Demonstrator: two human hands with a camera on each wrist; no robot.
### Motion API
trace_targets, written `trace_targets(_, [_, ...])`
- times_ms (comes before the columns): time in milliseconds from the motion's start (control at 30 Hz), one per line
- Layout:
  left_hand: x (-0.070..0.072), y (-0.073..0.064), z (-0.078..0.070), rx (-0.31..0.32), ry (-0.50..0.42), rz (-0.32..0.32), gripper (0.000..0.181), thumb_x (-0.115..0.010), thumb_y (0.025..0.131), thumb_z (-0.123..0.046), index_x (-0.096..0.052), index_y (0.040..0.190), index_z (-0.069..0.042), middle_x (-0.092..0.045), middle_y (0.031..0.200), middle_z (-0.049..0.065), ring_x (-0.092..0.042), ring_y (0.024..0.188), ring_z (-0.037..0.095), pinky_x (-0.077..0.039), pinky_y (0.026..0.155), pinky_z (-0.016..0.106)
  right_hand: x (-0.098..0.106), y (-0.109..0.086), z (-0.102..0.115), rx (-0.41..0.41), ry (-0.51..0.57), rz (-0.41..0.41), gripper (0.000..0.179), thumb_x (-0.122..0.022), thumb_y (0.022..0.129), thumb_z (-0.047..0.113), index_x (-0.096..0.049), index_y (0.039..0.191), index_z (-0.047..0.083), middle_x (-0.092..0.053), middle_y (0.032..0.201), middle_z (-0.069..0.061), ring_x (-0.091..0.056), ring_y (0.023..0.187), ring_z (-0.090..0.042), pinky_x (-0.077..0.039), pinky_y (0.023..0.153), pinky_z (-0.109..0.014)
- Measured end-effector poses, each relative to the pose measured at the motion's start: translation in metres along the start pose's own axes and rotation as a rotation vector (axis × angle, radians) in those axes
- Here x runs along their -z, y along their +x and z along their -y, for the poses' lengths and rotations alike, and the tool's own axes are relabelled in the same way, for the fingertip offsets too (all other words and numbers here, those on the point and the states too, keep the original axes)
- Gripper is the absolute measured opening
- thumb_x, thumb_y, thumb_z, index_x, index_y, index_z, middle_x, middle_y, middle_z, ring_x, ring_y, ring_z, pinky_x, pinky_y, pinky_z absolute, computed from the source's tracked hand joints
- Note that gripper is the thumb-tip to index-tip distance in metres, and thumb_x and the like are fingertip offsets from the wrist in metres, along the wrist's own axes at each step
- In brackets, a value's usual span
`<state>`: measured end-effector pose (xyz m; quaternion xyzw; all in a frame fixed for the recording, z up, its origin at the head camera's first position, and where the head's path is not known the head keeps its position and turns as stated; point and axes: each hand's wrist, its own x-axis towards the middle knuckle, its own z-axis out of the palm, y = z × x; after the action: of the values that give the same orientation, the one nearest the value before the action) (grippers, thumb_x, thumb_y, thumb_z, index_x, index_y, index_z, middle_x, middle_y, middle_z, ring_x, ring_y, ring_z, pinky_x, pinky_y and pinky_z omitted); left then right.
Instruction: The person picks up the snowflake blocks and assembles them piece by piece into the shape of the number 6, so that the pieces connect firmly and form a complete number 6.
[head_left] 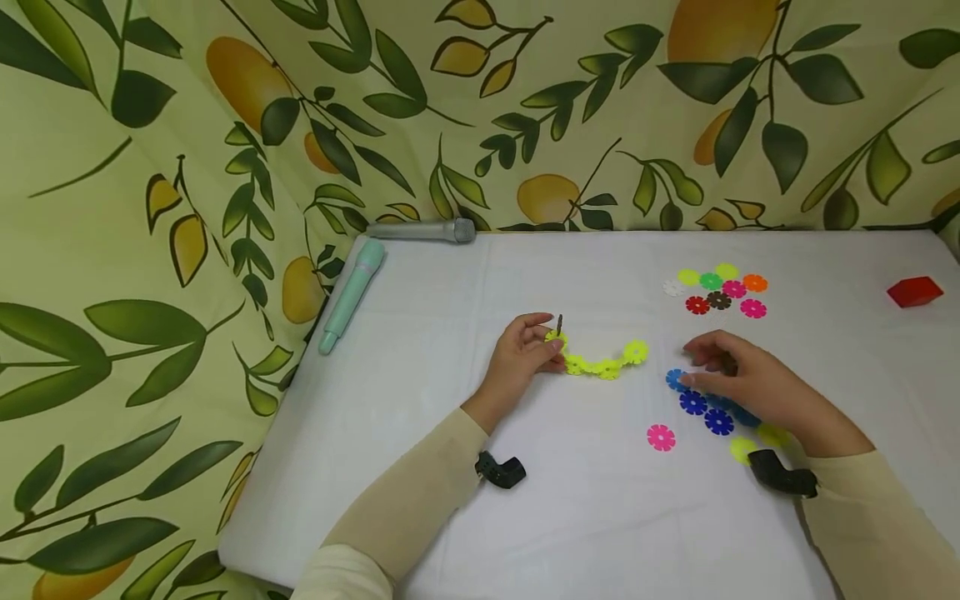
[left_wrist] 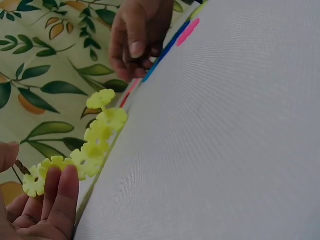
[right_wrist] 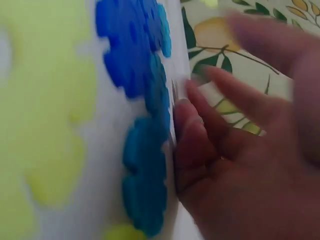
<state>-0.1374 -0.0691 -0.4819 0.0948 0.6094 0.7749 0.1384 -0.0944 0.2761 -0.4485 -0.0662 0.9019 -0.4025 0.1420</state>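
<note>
My left hand (head_left: pixel 519 348) pinches one end of a chain of interlocked yellow snowflake discs (head_left: pixel 609 369), raised off the table. A dark brown disc (head_left: pixel 559 325) stands edge-on in that end; the left wrist view shows the yellow chain (left_wrist: pixel 97 137) curving up from the fingers. Over the blue discs (head_left: pixel 693 403) at the right is my right hand (head_left: pixel 738 371), its fingers loosely bent and nothing visible between them. In the right wrist view its fingertips are low beside the teal disc (right_wrist: pixel 145 175). The hand hides part of that group.
Behind the right hand lies a mixed-colour disc group (head_left: pixel 718 300). A pink disc (head_left: pixel 661 437) and a yellow disc (head_left: pixel 742 450) lie nearer. A red block (head_left: pixel 914 292) is at far right. A green microphone (head_left: pixel 352 296) and a grey microphone (head_left: pixel 423 231) lie at the back left.
</note>
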Motion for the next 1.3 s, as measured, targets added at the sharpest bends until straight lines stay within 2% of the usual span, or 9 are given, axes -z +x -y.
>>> trace_targets(100, [0.0,0.0,0.0,0.005,0.033,0.003,0.048,-0.07,0.107,-0.004,-0.055,0.151,0.007,-0.069,0.112,0.011,-0.073,0.085,0.022,-0.064,0.081,0.039,-0.001,0.003,-0.005,0.083,-0.078,0.072,0.053,-0.089,0.095,0.021,-0.065,0.135,-0.003,-0.059,0.131,-0.018,-0.055,0.117,-0.037,-0.047,0.086,-0.014])
trace_targets(200, [0.0,-0.001,0.001,0.005,0.063,0.001,0.042,-0.072,0.107,-0.007,-0.062,0.145,0.007,-0.07,0.111,0.013,-0.073,0.085,0.02,-0.065,0.079,0.038,-0.003,0.003,-0.007,0.115,-0.09,0.087,0.045,-0.091,0.091,0.014,-0.069,0.127,-0.003,-0.06,0.126,-0.017,-0.056,0.115,-0.037,-0.049,0.087,-0.014])
trace_targets(333, [-0.002,-0.001,0.002,-0.011,0.078,0.008,0.038,-0.071,0.108,-0.005,-0.063,0.142,0.009,-0.07,0.112,0.011,-0.072,0.081,0.02,-0.065,0.075,0.035,-0.006,0.002,-0.007,0.096,-0.073,0.096,0.031,-0.088,0.094,0.008,-0.068,0.117,-0.001,-0.062,0.117,-0.012,-0.058,0.108,-0.033,-0.051,0.082,-0.017])
trace_targets(467, [-0.003,-0.002,0.002,-0.036,0.096,0.018,0.037,-0.069,0.108,-0.004,-0.061,0.142,0.009,-0.071,0.114,0.008,-0.069,0.077,0.02,-0.062,0.071,0.031,-0.008,0.001,-0.004,0.052,-0.071,0.085,0.026,-0.086,0.096,0.01,-0.065,0.111,0.005,-0.061,0.104,-0.006,-0.056,0.099,-0.029,-0.053,0.075,-0.024])
trace_targets(633, [-0.003,-0.003,0.002,-0.065,0.153,0.022,0.034,-0.068,0.109,-0.005,-0.062,0.141,0.005,-0.078,0.115,0.011,-0.062,0.072,0.021,-0.057,0.066,0.028,-0.01,0.001,0.003,0.014,-0.078,0.024,0.022,-0.084,0.099,0.016,-0.064,0.106,0.009,-0.059,0.093,-0.004,-0.056,0.09,-0.027,-0.051,0.068,-0.026])
trace_targets(767, [-0.002,-0.003,0.003,-0.078,0.183,0.027,0.034,-0.068,0.109,-0.006,-0.062,0.142,0.001,-0.078,0.117,0.009,-0.059,0.073,0.022,-0.05,0.059,0.025,-0.011,0.001,0.012,0.05,-0.062,-0.089,0.019,-0.084,0.1,0.014,-0.067,0.105,0.007,-0.061,0.091,-0.004,-0.056,0.087,-0.027,-0.051,0.064,-0.025])
trace_targets(933, [-0.003,-0.004,0.002,-0.096,0.171,0.05,0.036,-0.068,0.109,-0.002,-0.059,0.143,0.003,-0.078,0.119,0.011,-0.064,0.084,0.021,-0.039,0.054,0.022,-0.015,0.001,0.029,0.102,0.0,-0.223,0.014,-0.082,0.101,0.011,-0.071,0.107,0.005,-0.065,0.093,-0.008,-0.056,0.085,-0.028,-0.051,0.064,-0.022])
trace_targets(1133, [-0.005,-0.005,-0.001,-0.078,0.168,0.03,0.032,-0.069,0.107,-0.002,-0.063,0.139,-0.003,-0.078,0.114,0.009,-0.069,0.082,0.019,-0.044,0.051,0.022,-0.02,0.006,0.046,0.139,0.072,-0.247,0.01,-0.079,0.104,0.011,-0.072,0.107,0.005,-0.069,0.098,-0.01,-0.057,0.085,-0.027,-0.051,0.065,-0.02])
trace_targets(1300, [-0.006,-0.005,-0.002,-0.091,0.158,0.037,0.035,-0.074,0.104,0.0,-0.063,0.137,-0.002,-0.076,0.11,0.009,-0.069,0.081,0.019,-0.048,0.055,0.025,-0.024,0.014,0.058,0.183,0.12,-0.245,0.009,-0.076,0.106,0.012,-0.074,0.111,0.004,-0.071,0.103,-0.01,-0.057,0.086,-0.025,-0.051,0.067,-0.02])
